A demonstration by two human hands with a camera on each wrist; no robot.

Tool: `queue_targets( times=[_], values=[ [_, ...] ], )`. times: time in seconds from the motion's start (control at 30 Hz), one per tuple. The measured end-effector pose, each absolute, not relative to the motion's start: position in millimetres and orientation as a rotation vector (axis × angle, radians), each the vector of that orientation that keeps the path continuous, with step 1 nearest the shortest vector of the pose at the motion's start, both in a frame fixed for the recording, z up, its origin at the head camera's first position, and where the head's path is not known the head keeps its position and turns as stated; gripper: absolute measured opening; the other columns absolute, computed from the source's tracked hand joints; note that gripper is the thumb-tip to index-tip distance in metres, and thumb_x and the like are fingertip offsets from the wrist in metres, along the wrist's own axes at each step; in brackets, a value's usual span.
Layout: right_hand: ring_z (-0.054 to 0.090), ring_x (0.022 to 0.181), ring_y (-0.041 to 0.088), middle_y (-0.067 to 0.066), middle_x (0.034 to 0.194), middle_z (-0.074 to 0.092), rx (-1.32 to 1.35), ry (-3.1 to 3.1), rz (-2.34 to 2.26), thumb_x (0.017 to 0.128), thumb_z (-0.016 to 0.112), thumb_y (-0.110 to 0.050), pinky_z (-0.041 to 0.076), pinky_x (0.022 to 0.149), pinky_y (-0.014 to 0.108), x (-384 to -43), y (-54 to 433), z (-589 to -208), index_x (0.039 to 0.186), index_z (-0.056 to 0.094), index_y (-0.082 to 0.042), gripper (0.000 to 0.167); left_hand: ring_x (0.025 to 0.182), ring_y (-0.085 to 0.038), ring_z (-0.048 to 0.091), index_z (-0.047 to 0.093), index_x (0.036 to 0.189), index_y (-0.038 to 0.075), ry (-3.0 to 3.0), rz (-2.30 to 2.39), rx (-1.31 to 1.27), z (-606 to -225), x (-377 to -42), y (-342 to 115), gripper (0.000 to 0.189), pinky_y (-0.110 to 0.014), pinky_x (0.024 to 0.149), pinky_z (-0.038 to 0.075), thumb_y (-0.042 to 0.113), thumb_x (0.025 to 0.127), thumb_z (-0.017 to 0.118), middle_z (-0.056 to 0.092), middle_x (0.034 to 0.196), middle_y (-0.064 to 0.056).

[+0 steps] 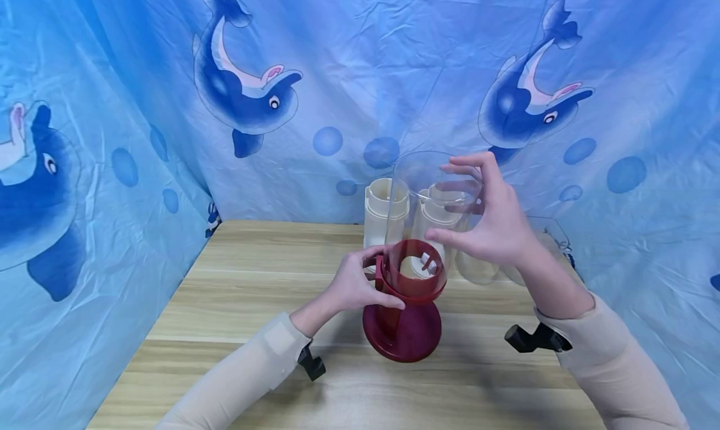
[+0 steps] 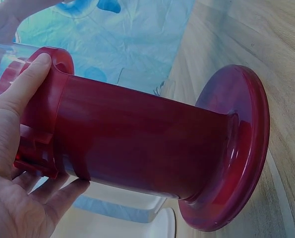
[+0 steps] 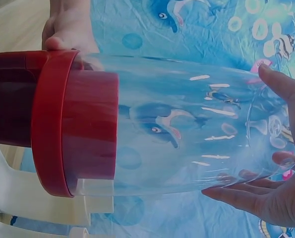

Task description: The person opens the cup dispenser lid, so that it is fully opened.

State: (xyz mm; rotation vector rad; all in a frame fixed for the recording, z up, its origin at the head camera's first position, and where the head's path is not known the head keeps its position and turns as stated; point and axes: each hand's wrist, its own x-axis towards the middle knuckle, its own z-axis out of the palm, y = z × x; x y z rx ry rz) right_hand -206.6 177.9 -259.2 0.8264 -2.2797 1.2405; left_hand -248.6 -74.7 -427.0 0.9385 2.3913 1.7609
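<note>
A red stand [image 2: 137, 134] with a round flared foot rises upright from the table. Around its upper collar my left hand [image 1: 351, 286] grips, thumb on the near side and fingers on the far side. Over the collar's narrower red neck sits the lower end of a tall clear plastic container [image 3: 172, 124], its wall overlapping the neck. My right hand [image 1: 500, 220] holds this container near its upper end, thumb on one side and fingers spread round the other. Small white parts [image 1: 429, 262] show inside the red neck in the head view.
Behind the stand are two cream-coloured cylinders [image 1: 382, 220], one seen through the clear container. More clear containers [image 1: 477, 269] stand behind my right forearm. The wooden table [image 1: 236, 292] ends at a blue dolphin-print curtain [image 1: 349, 61].
</note>
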Motion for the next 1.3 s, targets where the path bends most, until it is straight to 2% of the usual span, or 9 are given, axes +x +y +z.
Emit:
queue_targets(
  times=[0.33,0.43,0.53,0.63,0.8,0.93,1.07,1.3],
  values=[
    [0.073,0.120,0.014,0.011,0.149,0.060,0.805,-2.302,1.309,0.072,0.097,-0.001,0.066,0.089,0.033,-217.6,181.9,-257.9,0.151,0.040,-0.018,0.098,0.117,-0.019,0.071,0.063,0.146,0.016,2.404,1.760,0.958,-428.5,-249.7,-74.3,0.095,-0.029,0.085,0.066,0.019,0.061,0.105,0.072,0.136,0.000],
    [0.072,0.121,0.016,0.011,0.149,0.060,0.796,-2.307,1.326,0.072,0.097,-0.002,0.066,0.090,0.033,-217.7,182.5,-256.5,0.151,0.040,-0.020,0.098,0.116,-0.019,0.072,0.062,0.146,0.016,2.406,1.763,0.962,-428.3,-249.8,-74.1,0.096,-0.031,0.085,0.067,0.017,0.060,0.105,0.072,0.136,-0.001],
    [0.071,0.123,0.019,0.012,0.150,0.060,0.798,-2.303,1.333,0.071,0.097,0.000,0.066,0.090,0.032,-215.8,182.8,-256.1,0.151,0.039,-0.016,0.100,0.115,-0.020,0.073,0.062,0.146,0.016,2.399,1.769,0.959,-428.3,-249.6,-73.8,0.096,-0.032,0.086,0.067,0.016,0.060,0.105,0.072,0.136,-0.002],
    [0.071,0.124,0.016,0.011,0.150,0.060,0.803,-2.294,1.326,0.069,0.098,0.001,0.065,0.090,0.030,-212.1,183.4,-257.1,0.151,0.039,-0.014,0.101,0.115,-0.020,0.073,0.062,0.146,0.016,2.382,1.776,0.946,-428.1,-248.7,-73.9,0.095,-0.032,0.086,0.067,0.017,0.061,0.105,0.072,0.137,-0.001],
    [0.070,0.123,0.009,0.009,0.150,0.060,0.811,-2.280,1.307,0.066,0.098,0.004,0.065,0.090,0.026,-207.8,184.3,-259.0,0.150,0.041,-0.017,0.104,0.116,-0.020,0.072,0.061,0.147,0.018,2.362,1.777,0.935,-426.9,-247.3,-75.1,0.095,-0.032,0.087,0.067,0.026,0.063,0.105,0.071,0.138,-0.001],
    [0.071,0.123,0.015,0.006,0.149,0.061,0.809,-2.278,1.289,0.066,0.099,0.004,0.064,0.089,0.025,-208.3,184.1,-259.5,0.150,0.041,-0.018,0.104,0.117,-0.021,0.072,0.061,0.147,0.019,2.363,1.766,0.936,-427.1,-247.0,-75.7,0.095,-0.033,0.088,0.067,0.032,0.063,0.105,0.071,0.138,0.000],
    [0.071,0.124,0.019,0.006,0.148,0.061,0.806,-2.287,1.304,0.067,0.098,0.003,0.065,0.088,0.028,-210.4,184.5,-258.5,0.150,0.040,-0.015,0.103,0.117,-0.021,0.072,0.061,0.147,0.018,2.364,1.767,0.933,-427.8,-247.0,-75.7,0.095,-0.034,0.088,0.067,0.028,0.063,0.104,0.072,0.138,0.000],
    [0.072,0.120,0.012,0.012,0.147,0.059,0.814,-2.275,1.396,0.070,0.095,0.006,0.067,0.088,0.033,-219.9,188.8,-257.4,0.150,0.039,-0.018,0.100,0.116,-0.021,0.072,0.061,0.147,0.015,2.383,1.762,0.912,-427.9,-247.5,-75.0,0.096,-0.030,0.087,0.066,0.017,0.061,0.104,0.072,0.136,-0.001]
  ],
)
